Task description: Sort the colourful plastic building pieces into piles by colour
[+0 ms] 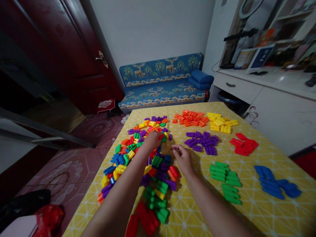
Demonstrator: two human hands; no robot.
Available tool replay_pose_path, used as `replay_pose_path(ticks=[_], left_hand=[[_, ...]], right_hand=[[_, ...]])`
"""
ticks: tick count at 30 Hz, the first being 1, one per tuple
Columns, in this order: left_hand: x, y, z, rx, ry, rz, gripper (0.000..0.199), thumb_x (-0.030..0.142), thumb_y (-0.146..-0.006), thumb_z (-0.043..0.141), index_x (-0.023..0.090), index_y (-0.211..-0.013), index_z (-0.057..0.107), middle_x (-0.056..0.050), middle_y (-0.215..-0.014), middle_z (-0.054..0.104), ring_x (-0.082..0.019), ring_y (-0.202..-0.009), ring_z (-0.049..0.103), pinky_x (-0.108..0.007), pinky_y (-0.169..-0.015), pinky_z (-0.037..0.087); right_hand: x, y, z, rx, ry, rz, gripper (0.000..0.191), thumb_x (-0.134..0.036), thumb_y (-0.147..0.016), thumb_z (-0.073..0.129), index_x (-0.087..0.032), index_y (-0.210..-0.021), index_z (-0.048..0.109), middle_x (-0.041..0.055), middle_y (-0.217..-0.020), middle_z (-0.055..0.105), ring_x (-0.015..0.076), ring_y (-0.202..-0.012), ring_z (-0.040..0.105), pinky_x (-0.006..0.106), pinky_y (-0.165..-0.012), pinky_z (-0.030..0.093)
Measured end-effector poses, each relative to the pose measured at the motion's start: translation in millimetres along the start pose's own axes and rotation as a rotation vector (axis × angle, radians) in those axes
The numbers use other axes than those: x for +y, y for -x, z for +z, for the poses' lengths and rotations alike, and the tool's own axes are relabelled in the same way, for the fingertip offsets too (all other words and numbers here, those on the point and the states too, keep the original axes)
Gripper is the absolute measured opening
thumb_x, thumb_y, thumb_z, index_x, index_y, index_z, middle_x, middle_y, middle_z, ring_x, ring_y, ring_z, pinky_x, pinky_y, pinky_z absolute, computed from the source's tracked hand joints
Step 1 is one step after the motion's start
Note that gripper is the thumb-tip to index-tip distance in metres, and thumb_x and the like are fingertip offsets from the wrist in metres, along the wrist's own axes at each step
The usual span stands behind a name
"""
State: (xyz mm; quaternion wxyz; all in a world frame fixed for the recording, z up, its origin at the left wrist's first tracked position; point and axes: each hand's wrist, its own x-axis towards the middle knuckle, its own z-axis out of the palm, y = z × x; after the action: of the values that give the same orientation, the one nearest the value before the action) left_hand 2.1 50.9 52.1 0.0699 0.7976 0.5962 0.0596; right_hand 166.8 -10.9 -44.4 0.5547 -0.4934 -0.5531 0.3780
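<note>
A mixed pile of red, orange, yellow, green, blue and purple plastic building blocks (156, 161) spreads along the table's left side. Over its far part, my left hand (152, 141) reaches in with fingers bent down and closed. A red-orange block (161, 137) shows at its fingertips, but the grip itself is mostly hidden. My right hand (182, 157) hovers between the pile and the purple blocks (203, 142). Its fingers are loosely curled, thumb and forefinger slightly apart, with nothing visible between them.
Sorted groups lie to the right: orange blocks (191, 118), yellow blocks (222, 122), red blocks (244, 144), green blocks (225, 176) and blue blocks (275, 184). A yellow patterned cloth (190, 210) covers the table. Beyond stand a blue sofa (160, 82) and a white cabinet (276, 115).
</note>
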Motion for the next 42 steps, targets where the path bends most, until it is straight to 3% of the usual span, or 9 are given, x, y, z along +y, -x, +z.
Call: replay_pose_path(ticks=[6, 11, 16, 22, 31, 34, 37, 39, 42], left_hand=[[-4, -11, 19.3, 0.046, -0.096, -0.036, 0.042, 0.017, -0.085, 0.055, 0.022, -0.126, 0.061, -0.012, -0.115, 0.066, -0.025, -0.108, 0.062, -0.031, -0.088, 0.049], [-5, -5, 13.2, 0.052, -0.045, 0.015, 0.031, 0.018, -0.091, 0.048, 0.020, -0.115, 0.068, -0.013, -0.109, 0.068, -0.023, -0.105, 0.062, -0.031, -0.091, 0.046], [4, 20, 4.1, 0.098, 0.178, 0.062, 0.024, 0.014, -0.090, 0.048, 0.015, -0.094, 0.071, -0.010, -0.092, 0.072, -0.020, -0.086, 0.065, -0.027, -0.079, 0.047], [24, 59, 22.5, 0.180, 0.614, 0.086, 0.019, 0.019, -0.088, 0.051, 0.015, -0.089, 0.070, -0.003, -0.076, 0.070, -0.015, -0.068, 0.061, -0.022, -0.061, 0.044], [18, 73, 44.3, 0.304, 0.749, -0.044, 0.025, 0.032, -0.091, 0.054, 0.017, -0.102, 0.071, -0.007, -0.096, 0.075, -0.019, -0.087, 0.068, -0.028, -0.076, 0.052], [14, 71, 49.2, 0.299, 0.674, -0.007, 0.023, 0.029, -0.090, 0.056, 0.017, -0.100, 0.072, -0.007, -0.094, 0.074, -0.019, -0.086, 0.068, -0.029, -0.077, 0.051], [12, 71, 52.7, 0.304, 0.632, 0.011, 0.021, 0.027, -0.089, 0.057, 0.017, -0.099, 0.072, -0.007, -0.092, 0.073, -0.019, -0.085, 0.067, -0.029, -0.076, 0.051], [12, 71, 53.7, 0.306, 0.634, 0.014, 0.020, 0.026, -0.089, 0.057, 0.017, -0.099, 0.072, -0.007, -0.091, 0.073, -0.019, -0.084, 0.067, -0.029, -0.075, 0.051], [12, 71, 54.1, 0.306, 0.625, 0.025, 0.019, 0.025, -0.089, 0.057, 0.018, -0.098, 0.072, -0.006, -0.091, 0.073, -0.019, -0.085, 0.067, -0.029, -0.076, 0.050]], right_hand=[[-3, 1, 0, -0.002, -0.015, 0.005, 0.020, -0.031, -0.084, 0.055, -0.020, -0.095, 0.066, 0.0072, -0.094, 0.072, 0.0224, -0.090, 0.067, 0.036, -0.081, 0.053], [-2, 0, 0, 0.015, -0.012, -0.002, 0.020, -0.032, -0.083, 0.055, -0.020, -0.095, 0.066, 0.0080, -0.094, 0.072, 0.0227, -0.089, 0.067, 0.037, -0.082, 0.053], [-6, 1, 1, 0.014, -0.010, -0.027, 0.031, -0.034, -0.082, 0.059, -0.019, -0.108, 0.065, 0.0095, -0.105, 0.070, 0.0220, -0.094, 0.065, 0.036, -0.083, 0.052], [-22, 6, -1, -0.067, -0.047, -0.040, 0.035, -0.037, -0.084, 0.061, -0.021, -0.116, 0.064, 0.0068, -0.109, 0.070, 0.0186, -0.087, 0.065, 0.030, -0.075, 0.052], [-34, 12, -4, -0.058, -0.025, -0.067, 0.028, -0.037, -0.084, 0.062, -0.019, -0.105, 0.066, 0.0065, -0.097, 0.072, 0.0186, -0.080, 0.067, 0.028, -0.070, 0.053], [-49, -3, -34, 0.104, -0.030, -0.078, 0.031, -0.040, -0.082, 0.064, -0.018, -0.104, 0.066, 0.0079, -0.095, 0.072, 0.0189, -0.078, 0.067, 0.028, -0.068, 0.053], [-56, -27, -89, 0.417, 0.058, -0.126, 0.037, -0.043, -0.081, 0.063, -0.015, -0.106, 0.065, 0.0108, -0.096, 0.071, 0.0196, -0.078, 0.066, 0.030, -0.069, 0.052], [-52, -41, -132, 0.589, 0.228, -0.142, 0.039, -0.042, -0.081, 0.060, -0.013, -0.106, 0.066, 0.0129, -0.096, 0.071, 0.0204, -0.078, 0.066, 0.032, -0.068, 0.052], [-35, -50, -185, 0.624, 0.715, -0.033, 0.035, -0.041, -0.079, 0.059, -0.016, -0.101, 0.071, 0.0121, -0.084, 0.071, 0.0226, -0.072, 0.063, 0.034, -0.066, 0.048]])
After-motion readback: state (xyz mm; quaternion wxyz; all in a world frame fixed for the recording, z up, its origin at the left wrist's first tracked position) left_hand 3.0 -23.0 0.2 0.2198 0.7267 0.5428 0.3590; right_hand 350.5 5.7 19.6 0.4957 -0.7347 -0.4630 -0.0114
